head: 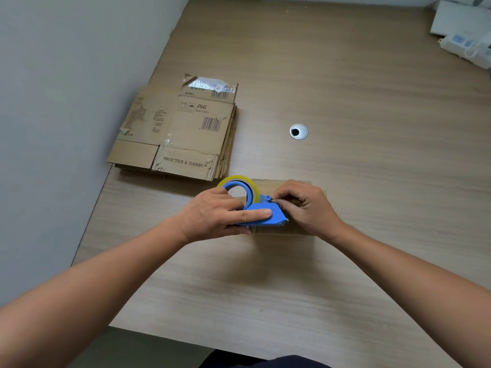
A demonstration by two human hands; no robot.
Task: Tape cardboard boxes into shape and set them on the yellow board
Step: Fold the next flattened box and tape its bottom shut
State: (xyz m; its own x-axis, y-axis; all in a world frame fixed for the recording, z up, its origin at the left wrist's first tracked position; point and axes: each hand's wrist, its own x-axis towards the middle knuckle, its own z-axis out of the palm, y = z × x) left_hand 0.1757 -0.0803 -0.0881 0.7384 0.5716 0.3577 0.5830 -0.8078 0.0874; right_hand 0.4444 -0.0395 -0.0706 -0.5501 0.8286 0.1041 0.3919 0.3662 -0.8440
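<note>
My left hand (216, 213) grips a blue tape dispenser (261, 212) with a yellowish tape roll (253, 185), index finger lying along its side. My right hand (305, 205) pinches at the dispenser's front end, where the tape comes off. Under both hands sits a small cardboard box (281, 185), mostly hidden. A stack of flattened cardboard boxes (180, 131) lies behind, at the table's left edge. No yellow board is in view.
The wooden table (345, 235) runs along a grey wall on the left. A round cable grommet (298, 131) sits behind the hands to the right. White devices with cables (467, 33) stand at the far right corner.
</note>
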